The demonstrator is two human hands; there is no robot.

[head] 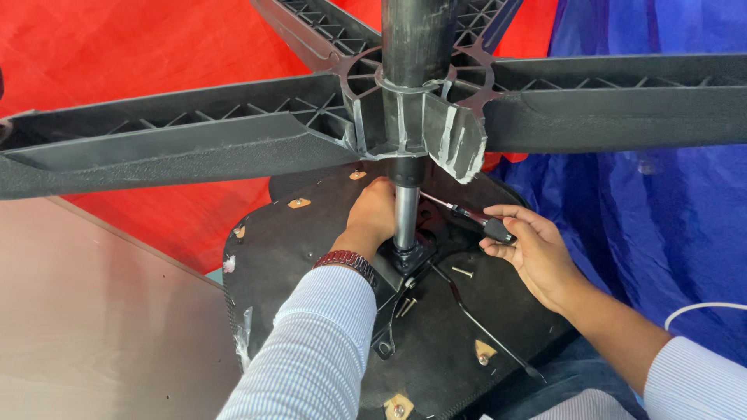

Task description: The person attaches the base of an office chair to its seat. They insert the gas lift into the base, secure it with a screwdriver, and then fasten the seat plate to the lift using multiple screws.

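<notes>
Beside the metal column [405, 218] of the upturned chair, the right hand [529, 249] grips a screwdriver [475, 219] between closed fingers, while the left hand [372, 216] reaches behind the column, its fingers hidden.

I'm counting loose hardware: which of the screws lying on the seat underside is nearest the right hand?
The brass screw lying just below the right hand; the other loose screws lie farther left, beside the black bracket.

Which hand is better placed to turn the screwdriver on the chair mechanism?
Probably the right hand: it grips the screwdriver by the handle. The left hand rests beside the metal column.
</notes>
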